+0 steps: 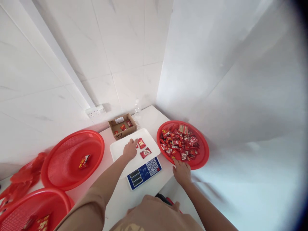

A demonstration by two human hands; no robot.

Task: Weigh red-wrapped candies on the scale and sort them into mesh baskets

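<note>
My left hand (130,149) reaches over the white tray of a digital weighing scale (127,166), index finger stretched out. Its fingertips are beside a small red packet partly hidden by them. Just right of them lie a red and gold packet (141,143) and a dark red packet with white print (145,153), both flat on the tray. My right hand (182,172) is at the near rim of a red plastic basket (204,157), its fingers bent over the edge. Many small red wrapped packets (179,141) fill that basket.
A cardboard box (117,136) with a few red packets stands behind the scale, near a clear bottle (137,106). Two more red baskets, one farther back (72,160) and one nearer (50,195), hold a few packets. Red plastic bags (26,175) lie far left; walls border the table.
</note>
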